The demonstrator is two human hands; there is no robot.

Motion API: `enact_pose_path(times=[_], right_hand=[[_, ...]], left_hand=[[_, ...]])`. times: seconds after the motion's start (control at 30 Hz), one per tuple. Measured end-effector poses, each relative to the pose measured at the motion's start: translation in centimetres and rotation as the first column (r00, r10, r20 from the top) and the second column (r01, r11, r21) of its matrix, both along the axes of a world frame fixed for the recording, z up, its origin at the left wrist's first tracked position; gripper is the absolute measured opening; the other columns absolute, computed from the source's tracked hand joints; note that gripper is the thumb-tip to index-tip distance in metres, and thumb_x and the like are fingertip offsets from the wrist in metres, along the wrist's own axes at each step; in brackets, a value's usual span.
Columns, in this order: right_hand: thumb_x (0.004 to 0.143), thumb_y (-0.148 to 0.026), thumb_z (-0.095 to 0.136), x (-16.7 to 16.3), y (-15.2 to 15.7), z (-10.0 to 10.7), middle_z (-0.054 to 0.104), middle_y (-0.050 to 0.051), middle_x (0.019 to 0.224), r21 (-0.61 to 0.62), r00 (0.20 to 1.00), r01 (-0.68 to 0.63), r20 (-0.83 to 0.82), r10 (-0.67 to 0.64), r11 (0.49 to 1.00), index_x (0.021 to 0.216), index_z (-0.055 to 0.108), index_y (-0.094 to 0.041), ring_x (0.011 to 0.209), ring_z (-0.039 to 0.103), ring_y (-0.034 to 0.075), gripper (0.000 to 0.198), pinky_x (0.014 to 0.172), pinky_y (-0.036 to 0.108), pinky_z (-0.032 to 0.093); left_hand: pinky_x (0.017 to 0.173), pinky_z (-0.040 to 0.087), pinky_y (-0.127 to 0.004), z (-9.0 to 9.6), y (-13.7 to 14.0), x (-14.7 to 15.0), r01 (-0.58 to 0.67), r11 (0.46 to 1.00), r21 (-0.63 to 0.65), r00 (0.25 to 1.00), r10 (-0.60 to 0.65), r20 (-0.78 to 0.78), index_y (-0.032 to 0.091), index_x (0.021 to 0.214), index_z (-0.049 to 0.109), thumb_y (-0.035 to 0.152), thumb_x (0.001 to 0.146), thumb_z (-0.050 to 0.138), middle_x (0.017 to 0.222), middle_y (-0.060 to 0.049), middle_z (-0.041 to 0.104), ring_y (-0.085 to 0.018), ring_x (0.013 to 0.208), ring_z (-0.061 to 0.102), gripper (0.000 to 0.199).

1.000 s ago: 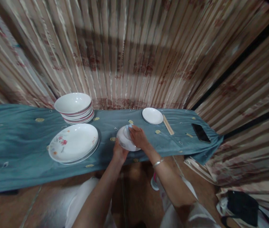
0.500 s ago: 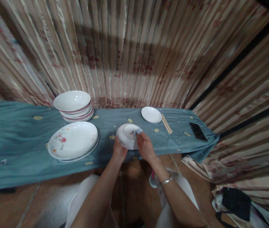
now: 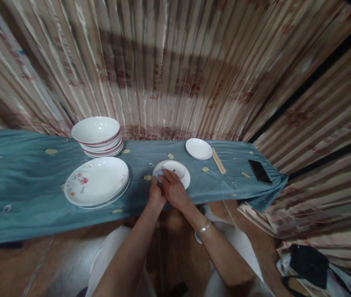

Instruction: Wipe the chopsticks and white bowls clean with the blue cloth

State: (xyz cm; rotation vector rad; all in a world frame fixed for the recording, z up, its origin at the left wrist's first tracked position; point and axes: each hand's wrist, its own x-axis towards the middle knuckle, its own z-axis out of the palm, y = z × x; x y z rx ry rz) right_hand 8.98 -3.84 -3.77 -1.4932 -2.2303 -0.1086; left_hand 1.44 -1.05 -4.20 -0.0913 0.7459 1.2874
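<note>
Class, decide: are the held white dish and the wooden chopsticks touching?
Apart: the head view shows teal tablecloth between the held white dish and the wooden chopsticks.

Right hand (image 3: 175, 189) hides most of cloth (image 3: 159, 172), parts of bowl (image 3: 181, 175) and left hand (image 3: 156, 197). Lower plates (image 3: 122, 193) mostly beneath top plate (image 3: 101, 179). Tablecloth (image 3: 23, 185) cut at left edge. Curtain print (image 3: 190, 80) too blurred to read; black item (image 3: 309, 266) too dim to name.

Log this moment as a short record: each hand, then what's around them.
Left hand: holding a white bowl by its near left edge
Right hand: pressing a pale blue cloth to the bowl
To the left: floral plates, stacked; behind them, a dish stack
To the right: small white dish, wooden sticks, black phone
Surface: blue-green patterned tablecloth
</note>
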Motion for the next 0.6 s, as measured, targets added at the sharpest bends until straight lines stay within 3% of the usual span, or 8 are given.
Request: enact_pose_path(times=[0.3,0.47,0.6], right_hand=[[0.093,-0.018,0.043,-0.6,3.3,0.7,0.05,0.018,0.134,-0.049,0.995,0.03,0.101,-0.025,0.998,0.123,0.056,-0.008,0.128,0.042,0.024,0.034,0.108,0.04,0.033],[0.092,-0.021,0.044,-0.5,5.0,1.0,0.052,0.017,0.13,-0.073,0.985,0.006,0.171,0.007,0.997,0.119,0.056,-0.01,0.125,0.043,0.025,0.032,0.103,0.04,0.036],[0.092,-0.028,0.046,-0.5,7.2,1.3,0.057,0.013,0.124,-0.127,0.978,0.038,0.211,-0.011,0.991,0.111,0.06,-0.016,0.116,0.05,0.024,0.027,0.099,0.041,0.038]], left_hand=[[0.086,0.05,-0.027,-0.3,0.0,0.1,0.058,0.998,0.031,0.998,-0.059,0.03,0.015,0.104,0.064,0.033,0.095,0.032,0.099,-0.009,0.069,-0.017,0.101,0.063,0.037],[0.083,0.051,-0.028,-0.9,0.2,0.2,0.06,0.996,0.062,0.998,-0.061,0.023,0.017,0.097,0.065,0.031,0.095,0.033,0.093,-0.007,0.07,-0.016,0.095,0.065,0.035],[0.082,0.051,-0.028,-1.4,0.5,0.4,0.049,0.998,0.048,0.998,-0.047,-0.043,0.016,0.099,0.063,0.017,0.091,0.039,0.092,-0.007,0.07,-0.015,0.085,0.066,0.025]])
